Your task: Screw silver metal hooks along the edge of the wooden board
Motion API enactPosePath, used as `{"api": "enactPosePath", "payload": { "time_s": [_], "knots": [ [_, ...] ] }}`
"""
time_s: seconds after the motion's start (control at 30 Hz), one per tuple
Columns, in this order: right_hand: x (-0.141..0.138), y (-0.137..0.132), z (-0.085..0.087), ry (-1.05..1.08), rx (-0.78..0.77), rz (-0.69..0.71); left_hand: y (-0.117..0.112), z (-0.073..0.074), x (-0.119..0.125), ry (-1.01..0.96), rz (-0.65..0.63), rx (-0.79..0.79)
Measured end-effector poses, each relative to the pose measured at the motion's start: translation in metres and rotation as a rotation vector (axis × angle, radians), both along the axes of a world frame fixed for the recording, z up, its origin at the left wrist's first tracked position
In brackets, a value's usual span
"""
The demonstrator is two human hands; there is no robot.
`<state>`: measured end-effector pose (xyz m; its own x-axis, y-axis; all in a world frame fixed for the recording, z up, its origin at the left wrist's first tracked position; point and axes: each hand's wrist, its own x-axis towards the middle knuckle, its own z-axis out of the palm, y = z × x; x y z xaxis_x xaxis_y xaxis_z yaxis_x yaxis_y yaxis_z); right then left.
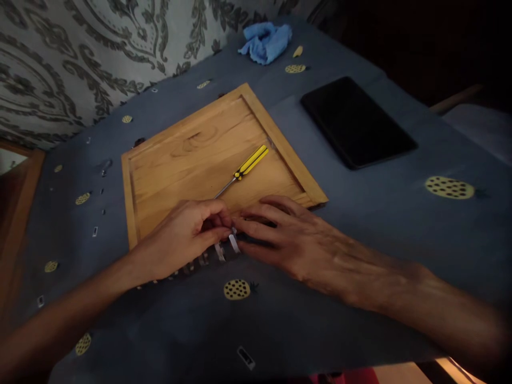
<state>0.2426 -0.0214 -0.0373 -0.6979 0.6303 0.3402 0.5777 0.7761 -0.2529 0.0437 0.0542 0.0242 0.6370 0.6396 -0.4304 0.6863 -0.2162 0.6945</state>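
Pinches the white-tabbed strip [220,250] by its end in left hand [182,237], right hand [296,240] flat alongside, length trailing under left wrist.

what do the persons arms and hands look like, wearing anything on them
Both arms are bare as far as the picture shows: no sleeve on the left forearm or the right forearm. The left hand and right hand wear no gloves. No ring, watch or bracelet is visible, though the light is dim. Tendons stand out on the right hand's back.
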Motion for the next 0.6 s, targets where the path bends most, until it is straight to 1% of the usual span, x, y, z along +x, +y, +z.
{"api": "enactPosePath", "payload": {
  "time_s": [0.2, 0.27, 0.33, 0.4, 0.47, 0.53, 0.6],
  "knots": [
    [0.000, -0.001, 0.004, -0.009, -0.031, -0.007, -0.002, -0.002, -0.001, -0.066, 0.047, -0.036],
    [0.000, -0.001, 0.005, -0.003, -0.045, -0.001, -0.004, 0.000, -0.005, -0.090, 0.076, 0.003],
    [0.000, -0.001, 0.006, 0.016, -0.065, 0.014, -0.010, 0.003, -0.010, -0.096, 0.106, 0.086],
    [0.001, 0.000, 0.006, 0.020, -0.086, 0.028, -0.018, 0.003, -0.015, -0.088, 0.107, 0.207],
    [0.001, 0.000, 0.004, 0.013, -0.082, 0.032, -0.028, -0.001, -0.019, -0.074, 0.056, 0.358],
    [0.002, 0.000, 0.002, 0.006, -0.064, 0.034, -0.038, -0.008, -0.021, -0.039, -0.022, 0.518],
    [0.002, 0.000, 0.001, 0.010, -0.053, 0.036, -0.046, -0.016, -0.022, 0.014, -0.076, 0.638]
  ]
}}
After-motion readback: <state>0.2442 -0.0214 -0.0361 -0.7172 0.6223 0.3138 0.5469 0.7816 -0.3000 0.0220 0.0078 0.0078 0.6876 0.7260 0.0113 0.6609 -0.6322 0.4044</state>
